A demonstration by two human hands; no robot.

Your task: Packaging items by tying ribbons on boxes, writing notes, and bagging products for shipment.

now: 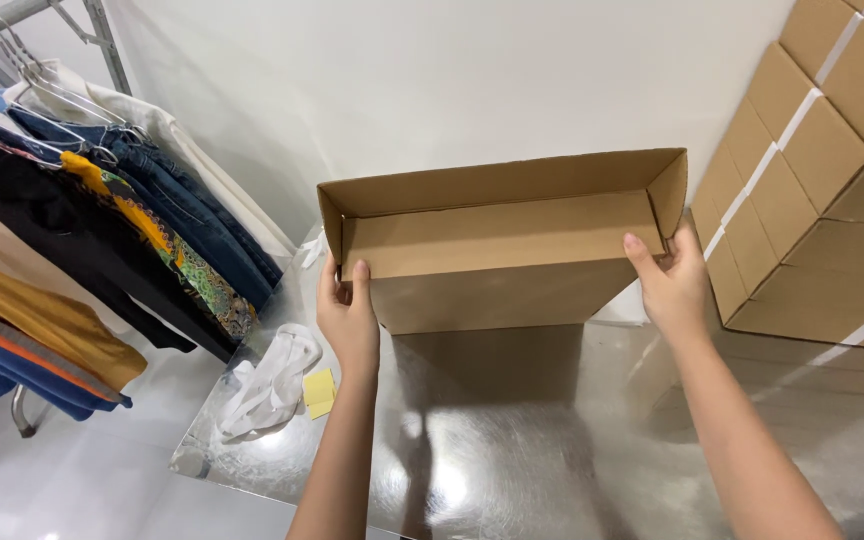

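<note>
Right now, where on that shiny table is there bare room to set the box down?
The widest bare patch of the metal table lies below the cardboard box, between the left hand and right hand. The table's left edge is crowded with white plastic strips and a yellow slip. Stacked cartons close in the right side.

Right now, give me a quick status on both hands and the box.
Left hand and right hand grip the open cardboard box by its ends. Box empty, over the shiny table. White straps at table's left edge.
</note>
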